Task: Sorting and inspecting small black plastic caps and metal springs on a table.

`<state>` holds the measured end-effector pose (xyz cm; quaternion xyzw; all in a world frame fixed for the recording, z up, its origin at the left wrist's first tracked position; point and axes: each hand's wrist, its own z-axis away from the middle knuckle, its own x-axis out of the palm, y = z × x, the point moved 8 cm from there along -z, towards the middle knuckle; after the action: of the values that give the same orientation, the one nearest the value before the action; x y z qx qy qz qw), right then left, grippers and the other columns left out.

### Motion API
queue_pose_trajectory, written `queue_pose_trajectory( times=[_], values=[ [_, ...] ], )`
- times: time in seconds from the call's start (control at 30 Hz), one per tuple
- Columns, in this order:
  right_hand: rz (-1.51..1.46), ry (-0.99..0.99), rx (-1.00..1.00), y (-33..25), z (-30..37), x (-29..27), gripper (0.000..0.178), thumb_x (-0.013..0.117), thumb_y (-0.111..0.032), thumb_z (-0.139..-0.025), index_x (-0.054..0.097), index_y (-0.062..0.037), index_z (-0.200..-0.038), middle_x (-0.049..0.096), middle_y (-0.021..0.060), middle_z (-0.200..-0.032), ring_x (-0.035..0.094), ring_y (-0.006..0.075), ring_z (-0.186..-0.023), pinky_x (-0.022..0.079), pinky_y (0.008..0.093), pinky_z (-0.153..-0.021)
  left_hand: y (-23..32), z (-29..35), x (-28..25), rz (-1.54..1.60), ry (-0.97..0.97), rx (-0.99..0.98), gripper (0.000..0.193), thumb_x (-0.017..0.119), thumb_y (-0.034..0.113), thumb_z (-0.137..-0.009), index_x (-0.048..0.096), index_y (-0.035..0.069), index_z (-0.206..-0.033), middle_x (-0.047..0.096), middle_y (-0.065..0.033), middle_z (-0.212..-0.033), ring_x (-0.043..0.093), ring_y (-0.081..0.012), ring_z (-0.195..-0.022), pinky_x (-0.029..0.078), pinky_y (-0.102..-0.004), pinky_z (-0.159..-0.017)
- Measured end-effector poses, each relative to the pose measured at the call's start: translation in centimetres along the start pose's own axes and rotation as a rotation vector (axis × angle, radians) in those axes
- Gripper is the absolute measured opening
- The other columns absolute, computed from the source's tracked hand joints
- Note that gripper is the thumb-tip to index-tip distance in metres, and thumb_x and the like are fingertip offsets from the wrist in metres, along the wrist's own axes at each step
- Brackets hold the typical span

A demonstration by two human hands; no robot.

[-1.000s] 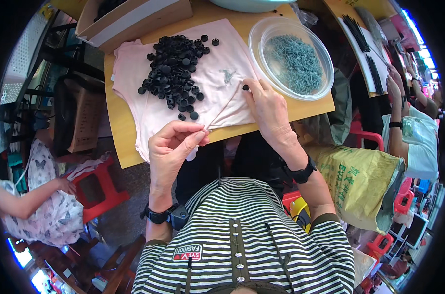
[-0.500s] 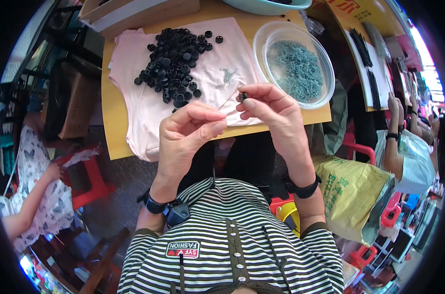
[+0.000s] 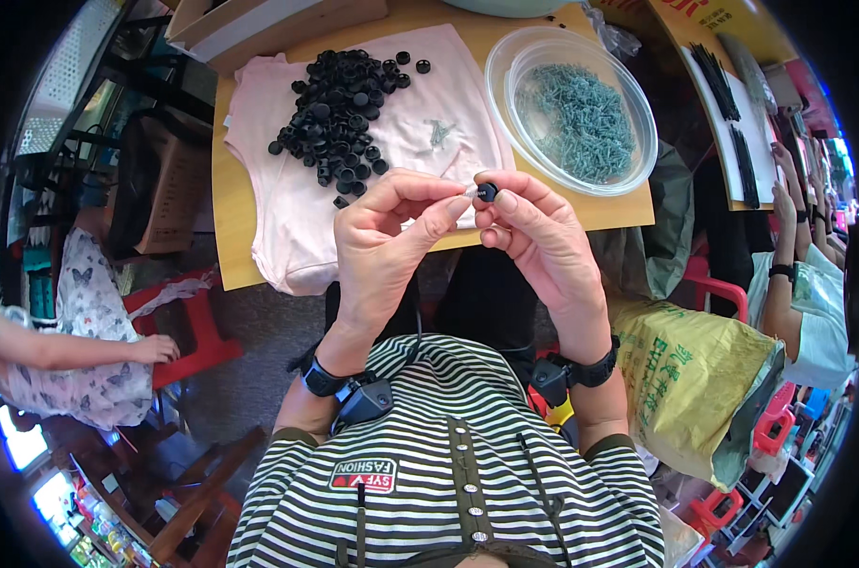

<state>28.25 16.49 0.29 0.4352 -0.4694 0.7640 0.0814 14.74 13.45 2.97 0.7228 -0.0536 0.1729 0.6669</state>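
Above the table's front edge, my two hands meet at their fingertips. My right hand (image 3: 548, 227) pinches a small round black plastic cap (image 3: 487, 192) between thumb and forefinger. In a pinch too, my left hand (image 3: 391, 227) holds a tiny pale, thin piece (image 3: 470, 190) against the cap; its exact kind is too small to tell. Beyond my hands lies a pile of black caps (image 3: 339, 118) on a pink cloth garment (image 3: 278, 208). A few thin grey metal pieces (image 3: 439, 133) lie loose on the cloth. To the right, a clear round plastic tub (image 3: 652, 142) holds many such pieces (image 3: 581, 123).
The wooden table (image 3: 628, 210) carries a cardboard box (image 3: 259, 33) at the far left. A yellow woven sack (image 3: 685, 369) stands at my right. Another person's hand (image 3: 155, 349) rests by a red stool (image 3: 197, 331) on the left; more people sit at the right.
My hands have come together, bringing the pale piece up to the black cap. The cap has turned in my right fingers. At left, the other person's arm has moved lower.
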Motion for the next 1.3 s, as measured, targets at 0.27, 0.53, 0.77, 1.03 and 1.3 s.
queue_pose_trajectory(
  times=[0.27,0.53,0.77,1.03,1.3],
  values=[
    [0.165,0.060,-0.112,-0.3,0.9,-0.9,0.025,0.063,-0.010,-0.089,0.062,0.0017,-0.111,0.066,0.0073,-0.098,0.065,0.0111,-0.085,0.053,0.0230,-0.076,4.2,0.8,2.4,-0.814,-0.062,0.522,0.015,0.072,0.000,-0.075,0.069,0.004,-0.089,0.066,-0.0070,-0.085,0.062,-0.0116,-0.071,0.049,-0.0232,-0.064],
    [0.316,0.065,-0.218,-0.7,0.6,-0.9,0.025,0.065,-0.012,-0.089,0.062,0.0025,-0.110,0.066,0.0071,-0.096,0.063,0.0102,-0.084,0.052,0.0221,-0.075,1.0,-0.4,0.8,-0.546,-0.065,0.271,0.013,0.070,0.001,-0.079,0.070,0.003,-0.093,0.067,-0.0047,-0.088,0.058,-0.0091,-0.073,0.046,-0.0218,-0.064],
    [1.103,0.286,-0.604,-2.1,-0.4,-2.4,0.021,0.068,-0.006,-0.080,0.066,-0.0036,-0.101,0.065,0.0075,-0.080,0.062,0.0118,-0.069,0.048,0.0262,-0.060,-2.3,-1.2,-0.6,-0.443,-0.064,0.033,0.029,0.064,0.002,-0.088,0.060,0.001,-0.116,0.063,-0.0024,-0.095,0.058,-0.0063,-0.080,0.048,-0.0199,-0.073],
    [1.537,0.464,-0.648,-2.7,1.9,-2.2,0.016,0.057,-0.014,-0.078,0.062,-0.0014,-0.087,0.059,0.0135,-0.091,0.062,0.0304,-0.085,0.052,0.0398,-0.072,-3.2,0.2,-0.4,-0.530,-0.179,-0.077,0.020,0.058,0.006,-0.092,0.062,-0.003,-0.110,0.066,-0.0076,-0.092,0.059,-0.0092,-0.079,0.047,-0.0211,-0.075],
    [1.499,0.793,-0.071,-7.1,18.0,-18.8,0.021,0.062,-0.022,-0.084,0.069,-0.0039,-0.092,0.068,0.0094,-0.080,0.066,0.0193,-0.075,0.051,0.0315,-0.069,-9.3,3.0,6.9,-0.598,-0.787,-0.263,0.018,0.056,0.003,-0.092,0.064,-0.002,-0.108,0.065,-0.0059,-0.090,0.061,-0.0082,-0.078,0.048,-0.0192,-0.072]
  ],
)
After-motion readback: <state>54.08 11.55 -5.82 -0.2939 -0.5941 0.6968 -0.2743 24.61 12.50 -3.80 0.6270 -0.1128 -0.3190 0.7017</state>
